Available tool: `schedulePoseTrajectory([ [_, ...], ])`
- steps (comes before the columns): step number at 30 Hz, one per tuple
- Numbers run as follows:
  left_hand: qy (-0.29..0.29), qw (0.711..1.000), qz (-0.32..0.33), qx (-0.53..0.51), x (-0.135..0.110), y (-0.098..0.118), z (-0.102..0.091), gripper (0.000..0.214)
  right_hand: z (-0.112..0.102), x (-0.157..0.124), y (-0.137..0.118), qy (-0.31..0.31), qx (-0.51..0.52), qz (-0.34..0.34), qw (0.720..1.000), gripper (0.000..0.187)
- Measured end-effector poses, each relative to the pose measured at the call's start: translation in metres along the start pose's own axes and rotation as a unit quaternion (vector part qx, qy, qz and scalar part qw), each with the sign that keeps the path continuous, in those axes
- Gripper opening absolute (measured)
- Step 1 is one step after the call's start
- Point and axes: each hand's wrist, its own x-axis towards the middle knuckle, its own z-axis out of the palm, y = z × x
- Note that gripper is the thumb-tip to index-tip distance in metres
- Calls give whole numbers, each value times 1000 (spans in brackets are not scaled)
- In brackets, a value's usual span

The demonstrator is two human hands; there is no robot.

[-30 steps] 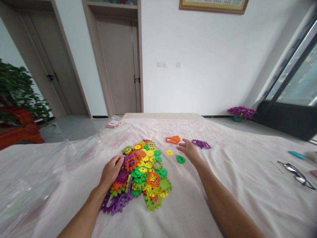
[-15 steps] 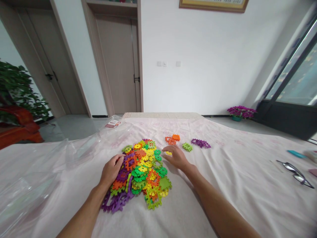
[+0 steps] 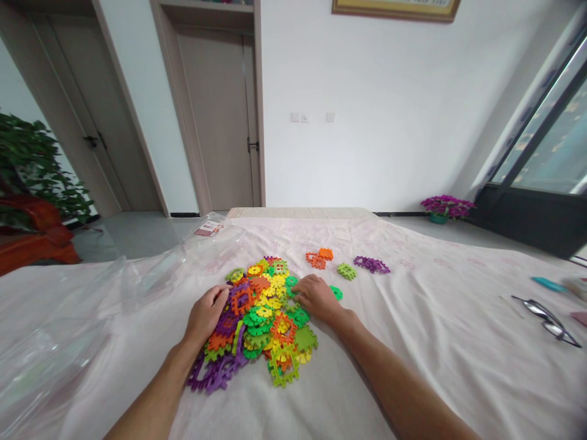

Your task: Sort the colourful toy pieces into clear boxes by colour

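A heap of plastic building pieces (image 3: pixel 261 324) lies before me, mixing notched discs with toothed square frames in yellow, green, orange and purple. At its left edge my left hand (image 3: pixel 205 315) rests with curled fingers against the purple pieces (image 3: pixel 229 321); whether it grips one is hidden. My right hand (image 3: pixel 317 297) is at the heap's right side, its fingers bent together onto a green notched disc (image 3: pixel 291 283). Just beyond its knuckles another green disc (image 3: pixel 337 293) lies on the cloth.
Small groups sit farther back: orange pieces (image 3: pixel 317 259), a light green piece (image 3: pixel 347 271) and purple pieces (image 3: pixel 372 264). Clear plastic packaging (image 3: pixel 151 278) spreads over the left. Eyeglasses (image 3: pixel 548 321) and a blue item (image 3: pixel 549 285) lie at the right on the pale tablecloth (image 3: pixel 440 318).
My right hand has moved left and down onto the heap's edge, its fingers closing. A green disc now shows on the cloth to its right. My left hand stays put.
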Motion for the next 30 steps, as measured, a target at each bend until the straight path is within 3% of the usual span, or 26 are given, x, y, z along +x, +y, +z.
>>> schedulePoseTrajectory([
  [4,-6,1000,-5,-1,0,-1,1,40,5,0,-1,11,-14,12,1000,22],
  [9,-10,1000,-2,-4,0,-2,1,41,6,0,7,42,0,106,993,25],
  [16,-5,1000,-5,0,0,-1,1,41,-11,0,40,130,68,156,977,26],
  [23,-12,1000,-3,-4,1,-4,1,41,-24,-10,56,146,16,218,965,24],
  [27,-8,1000,-2,-4,1,-3,1,41,-21,-13,54,161,-10,171,972,19],
  [30,-6,1000,1,-4,1,-4,1,41,-19,-10,39,132,33,95,986,19],
])
